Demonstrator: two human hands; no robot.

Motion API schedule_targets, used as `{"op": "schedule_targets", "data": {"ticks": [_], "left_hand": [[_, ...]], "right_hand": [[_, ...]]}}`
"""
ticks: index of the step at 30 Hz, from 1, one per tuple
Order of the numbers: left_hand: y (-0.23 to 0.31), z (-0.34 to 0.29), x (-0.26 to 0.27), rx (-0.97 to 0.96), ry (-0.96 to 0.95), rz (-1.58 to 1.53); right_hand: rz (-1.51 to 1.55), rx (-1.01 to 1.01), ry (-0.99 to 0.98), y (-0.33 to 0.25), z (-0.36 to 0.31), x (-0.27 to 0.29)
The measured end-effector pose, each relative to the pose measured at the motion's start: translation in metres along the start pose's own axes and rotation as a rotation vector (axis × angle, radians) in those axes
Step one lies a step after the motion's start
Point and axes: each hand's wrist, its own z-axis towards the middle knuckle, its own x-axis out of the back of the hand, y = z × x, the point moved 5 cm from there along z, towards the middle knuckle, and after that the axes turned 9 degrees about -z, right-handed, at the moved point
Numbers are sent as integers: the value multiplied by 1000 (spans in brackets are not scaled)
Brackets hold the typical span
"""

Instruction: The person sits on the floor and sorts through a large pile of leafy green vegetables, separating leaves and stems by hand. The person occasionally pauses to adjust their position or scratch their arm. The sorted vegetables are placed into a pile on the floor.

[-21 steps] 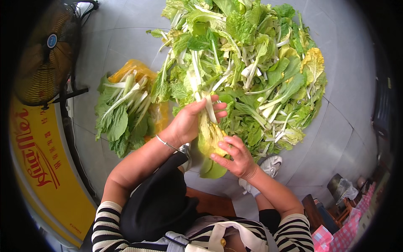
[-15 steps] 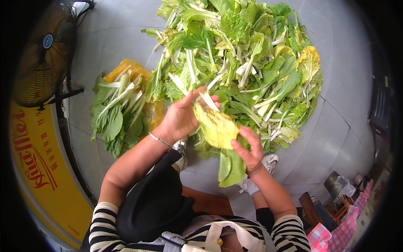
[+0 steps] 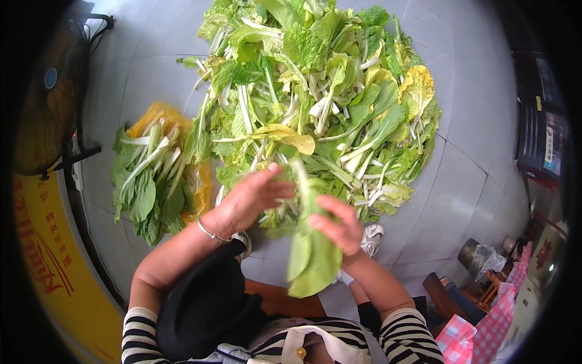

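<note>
A green cabbage leaf point(image 3: 316, 258) is pinched between the thumb and fingers of my right hand point(image 3: 341, 227), its broad end hanging down and its pale stem pointing up. My left hand point(image 3: 257, 193), a silver bangle on its wrist, is open beside the stem with fingers stretched out and apart. Just beyond both hands lies a large pile of loose leafy greens point(image 3: 303, 79), green and yellowed with white stems. On its near part rests a yellow leaf point(image 3: 282, 134).
To the left, a bunch of greens point(image 3: 148, 176) lies on an orange plastic bag point(image 3: 160, 115). A black fan point(image 3: 45, 109) stands beside a yellow printed panel point(image 3: 54, 279) at the left edge. Grey tiles point(image 3: 467, 121) cover the floor. Pink checked cloth point(image 3: 479, 333) is at lower right.
The yellow leaf has left my hands and now lies on the pile. My right hand keeps the green leaf; my left hand is apart from it. The whole view has shifted slightly.
</note>
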Motion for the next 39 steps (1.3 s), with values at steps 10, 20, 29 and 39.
{"op": "schedule_targets", "data": {"ticks": [10, 20, 29, 39], "left_hand": [[31, -10, 15, -288, 181, -210], [23, -14, 6, -229, 73, -104], [9, -10, -11, -87, -77, -191], [13, -8, -7, -230, -73, -175]], "right_hand": [[-54, -1062, 190, 145, -28, -27], [-180, -1370, 315, 242, -11, 21], [-27, -148, 206, 32, 24, -6], [-117, 95, -138, 34, 5, -38]]}}
